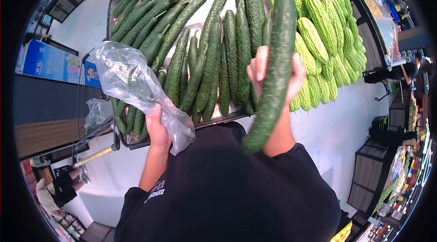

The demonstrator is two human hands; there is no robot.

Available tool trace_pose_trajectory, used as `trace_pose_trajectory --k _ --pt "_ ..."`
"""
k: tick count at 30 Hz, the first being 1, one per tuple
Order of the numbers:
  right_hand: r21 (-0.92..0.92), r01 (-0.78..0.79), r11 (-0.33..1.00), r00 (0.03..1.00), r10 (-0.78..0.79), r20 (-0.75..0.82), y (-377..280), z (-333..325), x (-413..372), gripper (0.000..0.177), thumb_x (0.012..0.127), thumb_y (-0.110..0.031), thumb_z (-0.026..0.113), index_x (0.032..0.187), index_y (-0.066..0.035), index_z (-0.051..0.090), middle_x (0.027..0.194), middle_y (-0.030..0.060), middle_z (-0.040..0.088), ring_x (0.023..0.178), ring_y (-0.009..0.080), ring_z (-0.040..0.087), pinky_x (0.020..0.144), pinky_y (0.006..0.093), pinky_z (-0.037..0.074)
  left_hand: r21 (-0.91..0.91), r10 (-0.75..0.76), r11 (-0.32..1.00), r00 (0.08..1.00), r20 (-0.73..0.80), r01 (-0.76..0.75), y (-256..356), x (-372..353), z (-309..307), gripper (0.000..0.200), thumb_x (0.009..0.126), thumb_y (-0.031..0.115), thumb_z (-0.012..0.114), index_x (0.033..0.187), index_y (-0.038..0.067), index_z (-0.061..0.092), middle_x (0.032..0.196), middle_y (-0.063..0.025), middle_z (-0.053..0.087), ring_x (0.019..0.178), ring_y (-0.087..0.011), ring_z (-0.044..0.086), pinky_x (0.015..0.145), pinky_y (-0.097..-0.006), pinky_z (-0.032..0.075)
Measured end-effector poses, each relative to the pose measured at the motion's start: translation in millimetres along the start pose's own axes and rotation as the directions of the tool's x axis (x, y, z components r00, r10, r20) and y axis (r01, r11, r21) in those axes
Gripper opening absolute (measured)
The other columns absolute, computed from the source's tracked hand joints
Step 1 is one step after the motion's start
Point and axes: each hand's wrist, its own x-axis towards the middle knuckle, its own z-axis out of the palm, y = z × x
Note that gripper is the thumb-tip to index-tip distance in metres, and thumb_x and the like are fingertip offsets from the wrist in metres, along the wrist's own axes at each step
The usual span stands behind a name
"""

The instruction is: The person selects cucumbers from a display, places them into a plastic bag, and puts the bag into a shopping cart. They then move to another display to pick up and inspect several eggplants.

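My right hand (296,76) is closed around a long dark green cucumber (278,55), held up close to the camera with its stem end at the top. My left hand (158,128) grips a clear plastic bag (132,76), which hangs crumpled over the edge of the display; whether anything lies inside it is hard to make out. Beyond both hands, many cucumbers (211,64) rest in rows on a shiny metal display tray (210,3).
Light green bitter melons (330,28) are piled to the right of the cucumbers. At the left stands a wire shopping cart (81,137) with another plastic bag (97,113). Other people (57,192) are at the lower left and far right (407,71). Pale floor (318,132) surrounds the stand.
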Motion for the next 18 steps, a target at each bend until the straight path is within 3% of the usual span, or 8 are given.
trace_pose_trajectory --k 3,4,5,7,8,9,13,18 --pt "-0.515 0.015 0.857 0.979 -0.118 -0.168 23 22 10 0.062 0.094 -0.042 0.045 0.143 -0.006 0.036 0.079 0.0113 0.054 0.053 0.0170 0.052 0.043 0.0272 0.044 -0.036 -0.035 0.999 0.999 0.015 0.036 2 -5 -6 0.036 0.094 0.028 0.056 0.116 0.000 0.052 0.097 -0.0106 0.059 0.084 -0.0187 0.060 0.077 -0.0336 0.050" --pt "-0.655 0.029 0.755 0.994 -0.090 -0.059 30 0 11 0.079 0.090 -0.038 0.052 0.153 -0.006 0.017 0.100 0.0131 0.057 0.062 0.0153 0.056 0.051 0.0265 0.050 -0.044 -0.026 0.999 1.000 0.016 0.027 2 -7 -8 0.036 0.094 0.028 0.056 0.117 -0.001 0.052 0.097 -0.0107 0.060 0.085 -0.0186 0.060 0.077 -0.0336 0.050" --pt "-0.335 0.129 0.933 0.983 -0.075 0.170 30 36 13 0.085 0.091 -0.031 0.053 0.156 -0.004 0.003 0.128 0.0159 0.051 0.091 0.0184 0.062 0.078 0.0290 0.054 -0.051 -0.017 0.999 1.000 0.017 0.018 3 -8 -10 0.036 0.094 0.027 0.056 0.117 -0.001 0.051 0.098 -0.0107 0.060 0.085 -0.0185 0.060 0.078 -0.0336 0.050" --pt "-0.768 0.078 0.635 0.997 -0.043 0.066 63 7 18 0.083 0.096 -0.018 0.051 0.154 0.000 -0.004 0.144 0.0156 0.042 0.122 0.0234 0.051 0.104 0.0323 0.039 -0.051 -0.022 0.998 1.000 0.009 0.022 4 -10 -21 0.036 0.094 0.027 0.056 0.118 -0.001 0.051 0.099 -0.0109 0.060 0.086 -0.0185 0.060 0.078 -0.0338 0.050" --pt "-0.769 -0.015 0.639 0.999 0.033 0.008 72 13 17 0.086 0.096 -0.018 0.055 0.154 -0.001 -0.007 0.138 0.0172 0.050 0.110 0.0238 0.058 0.096 0.0323 0.046 -0.044 -0.026 0.999 1.000 0.010 0.027 5 -11 -26 0.037 0.094 0.026 0.056 0.118 -0.001 0.051 0.100 -0.0111 0.060 0.087 -0.0185 0.060 0.079 -0.0340 0.050" --pt "-0.899 0.119 0.421 0.993 -0.039 0.113 88 6 22 0.089 0.095 -0.019 0.056 0.154 -0.002 -0.007 0.122 0.0206 0.062 0.095 0.0266 0.066 0.087 0.0340 0.051 -0.053 -0.021 0.998 1.000 0.007 0.021 8 -12 -31 0.037 0.094 0.026 0.056 0.118 -0.001 0.051 0.100 -0.0111 0.060 0.087 -0.0185 0.060 0.079 -0.0340 0.050" --pt "-0.972 -0.118 0.204 0.990 0.097 -0.099 125 24 21 0.093 0.092 -0.024 0.060 0.153 -0.001 -0.006 0.107 0.0283 0.066 0.094 0.0413 0.067 0.086 0.0419 0.051 -0.043 -0.022 0.999 0.999 -0.045 0.020 23 -13 -53 0.037 0.094 0.026 0.056 0.119 0.000 0.051 0.100 -0.0106 0.060 0.087 -0.0182 0.059 0.078 -0.0334 0.050" --pt "-0.993 -0.094 -0.073 0.994 0.050 -0.098 171 23 28 0.097 0.091 -0.036 0.061 0.153 -0.003 -0.006 0.103 0.0322 0.065 0.091 0.0488 0.064 0.085 0.0508 0.051 -0.066 -0.013 0.998 0.999 -0.038 0.010 45 -13 -89 0.038 0.095 0.027 0.056 0.122 0.002 0.049 0.101 -0.0097 0.059 0.089 -0.0179 0.059 0.079 -0.0336 0.050"
